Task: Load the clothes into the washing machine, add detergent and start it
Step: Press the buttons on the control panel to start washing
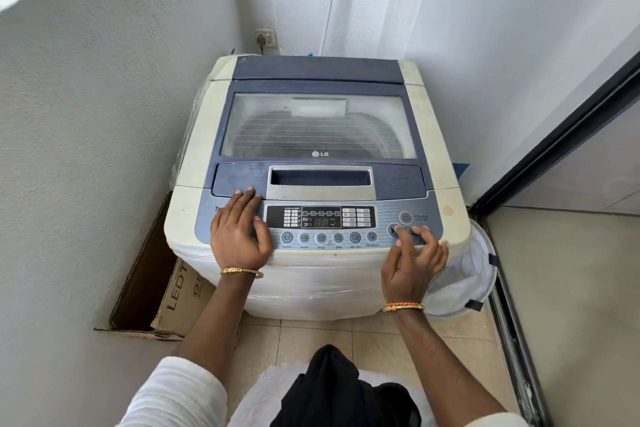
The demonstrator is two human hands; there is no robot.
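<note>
Washing machine (317, 184), lid shut, dark clothes inside; left hand (239, 236) flat, fingers straight, on panel; right hand (414, 255) fingers loosely curled, holding nothing, at start button (394, 229); press squarely, once

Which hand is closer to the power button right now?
Right. The right hand is just below the power button, fingertip at the start button; the left hand rests flat at the panel's far left.
</note>
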